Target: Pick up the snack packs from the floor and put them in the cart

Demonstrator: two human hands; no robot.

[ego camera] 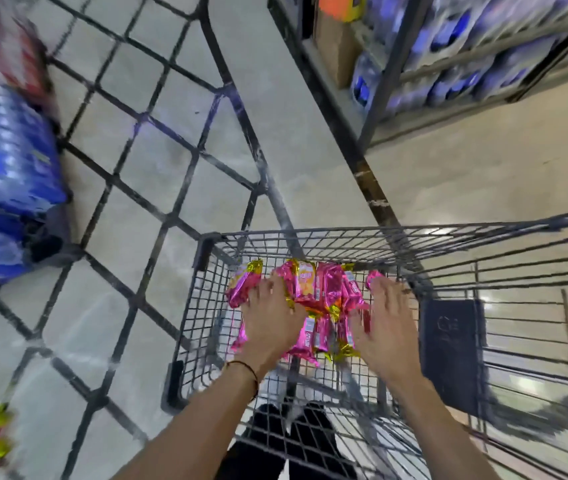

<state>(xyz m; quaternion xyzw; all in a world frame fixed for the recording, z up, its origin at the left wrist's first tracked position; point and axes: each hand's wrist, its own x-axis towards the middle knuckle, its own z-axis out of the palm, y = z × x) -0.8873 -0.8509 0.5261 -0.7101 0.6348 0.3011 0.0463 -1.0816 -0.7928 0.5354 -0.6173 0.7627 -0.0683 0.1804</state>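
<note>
Left hand (272,317): spread, pressing pink foil snack packs (313,292)
Right hand (384,327): likewise
Risk: uneven release, spill past grey wire cart (344,233)

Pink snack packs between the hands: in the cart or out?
In: snack packs lie within the cart walls, left hand and right hand on them.
</note>
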